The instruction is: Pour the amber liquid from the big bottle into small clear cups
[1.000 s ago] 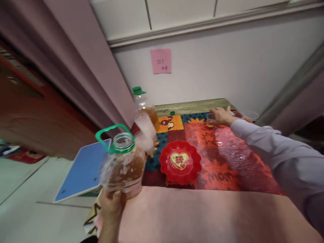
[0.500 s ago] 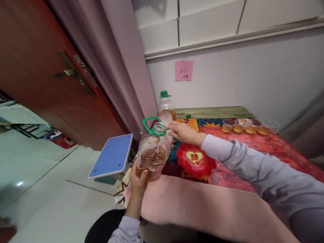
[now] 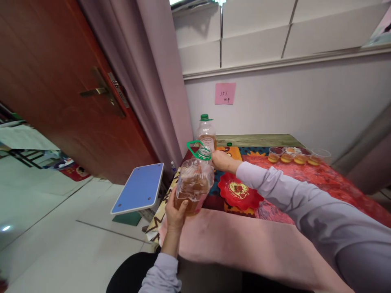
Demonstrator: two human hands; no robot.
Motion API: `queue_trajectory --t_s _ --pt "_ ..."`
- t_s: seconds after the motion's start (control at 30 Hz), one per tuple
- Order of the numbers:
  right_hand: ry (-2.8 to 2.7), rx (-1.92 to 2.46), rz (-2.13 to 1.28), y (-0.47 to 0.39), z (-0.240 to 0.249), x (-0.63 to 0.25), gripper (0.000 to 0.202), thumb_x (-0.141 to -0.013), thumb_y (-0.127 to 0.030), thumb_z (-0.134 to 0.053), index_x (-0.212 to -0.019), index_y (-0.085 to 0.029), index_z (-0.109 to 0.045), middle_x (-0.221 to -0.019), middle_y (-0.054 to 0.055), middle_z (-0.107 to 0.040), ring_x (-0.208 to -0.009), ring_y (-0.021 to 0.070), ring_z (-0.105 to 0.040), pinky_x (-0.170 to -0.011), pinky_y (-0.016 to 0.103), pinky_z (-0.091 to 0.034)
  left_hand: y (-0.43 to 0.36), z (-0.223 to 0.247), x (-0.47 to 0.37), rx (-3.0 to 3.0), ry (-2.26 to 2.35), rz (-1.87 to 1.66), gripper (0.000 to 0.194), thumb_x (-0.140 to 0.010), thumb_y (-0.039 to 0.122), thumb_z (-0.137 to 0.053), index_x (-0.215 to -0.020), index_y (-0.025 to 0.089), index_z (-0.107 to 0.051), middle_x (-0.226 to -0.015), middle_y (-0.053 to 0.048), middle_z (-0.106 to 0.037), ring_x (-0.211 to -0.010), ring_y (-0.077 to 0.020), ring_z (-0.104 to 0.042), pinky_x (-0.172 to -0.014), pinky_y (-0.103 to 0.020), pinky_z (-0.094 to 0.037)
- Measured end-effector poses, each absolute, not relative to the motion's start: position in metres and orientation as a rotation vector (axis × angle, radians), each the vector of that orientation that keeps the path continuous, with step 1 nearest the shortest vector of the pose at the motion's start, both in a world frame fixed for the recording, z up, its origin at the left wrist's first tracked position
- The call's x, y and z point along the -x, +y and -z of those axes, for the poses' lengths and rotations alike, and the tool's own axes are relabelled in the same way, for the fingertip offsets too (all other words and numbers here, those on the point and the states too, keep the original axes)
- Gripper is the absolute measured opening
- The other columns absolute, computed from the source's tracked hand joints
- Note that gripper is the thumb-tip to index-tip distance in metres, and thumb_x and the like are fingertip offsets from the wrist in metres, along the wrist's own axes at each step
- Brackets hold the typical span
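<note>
My left hand (image 3: 177, 209) is wrapped around the lower part of a big clear plastic jug (image 3: 195, 183) with amber liquid inside. The jug is tilted slightly, uncapped, with a green handle ring (image 3: 194, 148) at its neck. My right hand (image 3: 225, 161) is closed just behind the jug's mouth, at a stack of clear plastic cups (image 3: 209, 141); its fingertips are partly hidden by the neck. Farther back stands a second jug (image 3: 205, 128) with a green cap on. A red scalloped plate (image 3: 226, 189) with a gold heart lies below my right forearm.
Several clear cups of amber liquid (image 3: 286, 157) stand in a row at the right of the patterned table. A loose green cap (image 3: 229, 144) lies near the wall. A blue-topped stool (image 3: 139, 187) stands to the left, by a brown door (image 3: 61, 89).
The view has shifted, so the scene sits slightly right and lower. My right hand has come closer behind the jug's neck, hiding its fingertips more. My left hand keeps its hold on the jug.
</note>
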State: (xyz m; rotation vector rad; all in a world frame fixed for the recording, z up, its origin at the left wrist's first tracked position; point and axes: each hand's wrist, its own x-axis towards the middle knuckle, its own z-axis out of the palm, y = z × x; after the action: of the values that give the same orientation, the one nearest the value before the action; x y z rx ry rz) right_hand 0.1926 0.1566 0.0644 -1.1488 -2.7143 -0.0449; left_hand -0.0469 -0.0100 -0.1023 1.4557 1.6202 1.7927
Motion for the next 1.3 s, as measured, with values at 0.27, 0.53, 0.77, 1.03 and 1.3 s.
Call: queue_trajectory --t_s 0.27,0.53,0.77,1.03,1.3 --pt "-2.617 1.24 -0.007 0.152 -0.063 -0.198 0.023 -0.104 -0.018 -0.059 -0.11 -0.013 -0.08 -0.117 0.019 -0.081 -0.106 0.0283 -0.077 -0.086 0.03 -0.053 -0.011 0.095 0.043 -1.482 1.577 -1.796 0.095 -0.08 0.079 -0.074 -0.147 0.013 -0.065 -0.143 -0.022 -0.07 -0.137 -0.0404 -0.065 -0.117 -0.052 -0.049" --pt "-2.541 1.213 -0.061 0.151 -0.057 -0.203 0.023 -0.106 -0.018 -0.057 -0.117 -0.014 -0.078 -0.122 0.016 -0.079 -0.111 0.024 -0.074 -0.093 0.028 -0.05 -0.01 0.1 0.045 -1.481 1.585 -1.785 0.092 -0.081 0.076 -0.076 -0.149 0.015 -0.064 -0.139 -0.02 -0.072 -0.132 -0.0392 -0.068 -0.114 -0.052 -0.052" --pt "-2.59 1.173 -0.109 0.158 -0.049 -0.2 0.02 -0.102 -0.015 -0.064 -0.114 -0.012 -0.08 -0.116 0.018 -0.081 -0.106 0.0259 -0.075 -0.091 0.029 -0.05 -0.009 0.102 0.046 -1.479 1.588 -1.803 0.09 -0.08 0.075 -0.077 -0.147 0.014 -0.065 -0.135 -0.02 -0.074 -0.127 -0.0388 -0.071 -0.111 -0.052 -0.054" --pt "-2.586 1.126 -0.142 0.16 -0.054 -0.203 0.019 -0.102 -0.019 -0.065 -0.106 -0.014 -0.083 -0.107 0.016 -0.083 -0.098 0.0258 -0.076 -0.083 0.029 -0.05 -0.007 0.108 0.05 -1.489 1.621 -1.79 0.092 -0.08 0.077 -0.075 -0.148 0.015 -0.065 -0.137 -0.021 -0.073 -0.13 -0.0387 -0.069 -0.112 -0.051 -0.053" --pt "-2.452 1.049 -0.175 0.163 -0.056 -0.209 0.007 -0.086 -0.01 -0.082 -0.09 -0.016 -0.081 -0.092 0.007 -0.081 -0.086 0.0195 -0.071 -0.076 0.025 -0.046 -0.008 0.106 0.048 -1.458 1.572 -1.82 0.091 -0.08 0.074 -0.078 -0.147 0.015 -0.065 -0.136 -0.021 -0.074 -0.129 -0.0394 -0.07 -0.112 -0.052 -0.053"
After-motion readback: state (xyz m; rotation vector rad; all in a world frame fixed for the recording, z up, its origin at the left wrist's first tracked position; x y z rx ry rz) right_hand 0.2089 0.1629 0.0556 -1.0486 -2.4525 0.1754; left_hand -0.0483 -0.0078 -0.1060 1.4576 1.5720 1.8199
